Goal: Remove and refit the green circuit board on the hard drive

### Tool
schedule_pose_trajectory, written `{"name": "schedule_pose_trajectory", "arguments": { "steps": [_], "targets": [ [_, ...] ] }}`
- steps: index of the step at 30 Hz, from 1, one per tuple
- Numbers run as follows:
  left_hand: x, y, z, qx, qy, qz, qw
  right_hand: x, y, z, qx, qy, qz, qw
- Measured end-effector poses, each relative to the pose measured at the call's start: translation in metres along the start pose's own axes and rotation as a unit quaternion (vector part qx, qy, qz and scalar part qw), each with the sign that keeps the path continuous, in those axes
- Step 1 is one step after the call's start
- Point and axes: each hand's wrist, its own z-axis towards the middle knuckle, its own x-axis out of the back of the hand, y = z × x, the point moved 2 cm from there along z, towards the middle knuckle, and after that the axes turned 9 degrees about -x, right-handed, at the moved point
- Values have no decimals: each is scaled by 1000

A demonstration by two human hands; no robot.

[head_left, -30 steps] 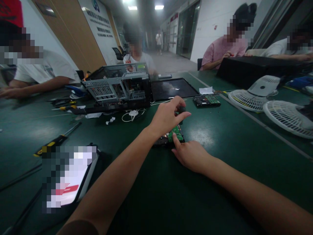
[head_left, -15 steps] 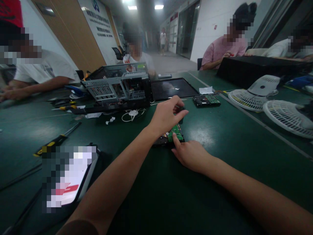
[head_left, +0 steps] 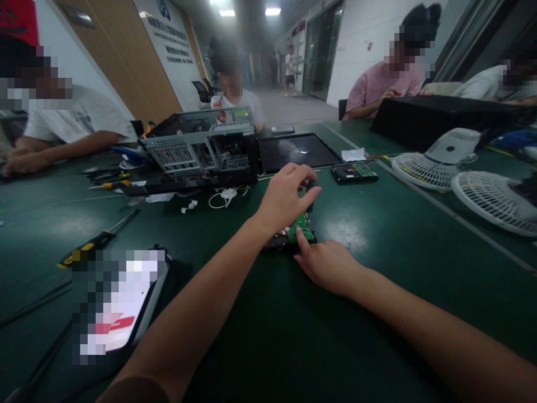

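A hard drive [head_left: 277, 240] with a green circuit board [head_left: 305, 226] lies flat on the table in front of me, partly hidden by my hands. My left hand [head_left: 285, 193] is above it, thumb and fingers closed around a short dark handle [head_left: 311, 197] that looks like a screwdriver's; its lower end is hidden. On the near side, my right hand [head_left: 329, 263] presses its index fingertip on the green board, with the thumb by the drive's near edge and the other fingers curled.
An open computer case [head_left: 197, 148] stands beyond, beside a dark flat panel [head_left: 293, 152]. Another hard drive [head_left: 354, 172] lies to the right, near white fan grilles [head_left: 495, 198]. At left are a phone [head_left: 130, 302] and a yellow-black screwdriver [head_left: 98, 243]. Several people sit around the table.
My left thumb and fingers have shifted very slightly on the dark handle. The right hand and hard drive stay put. A person in the far hallway has moved right.
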Motion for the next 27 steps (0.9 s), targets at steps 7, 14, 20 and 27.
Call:
{"name": "schedule_pose_trajectory", "arguments": {
  "steps": [7,14,20,27],
  "targets": [
    [2,5,1,-23,-23,19,999,2,-2,0,-4,-9,-6,1000],
    [-3,-1,-1,19,-24,2,1000,4,-1,-1,-7,-14,-3,1000],
    [-2,0,-1,17,-50,-2,999,2,-1,0,0,-4,5,1000],
    [0,3,1,-43,-24,11,999,-1,1,1,5,12,2,1000]
  ]
}}
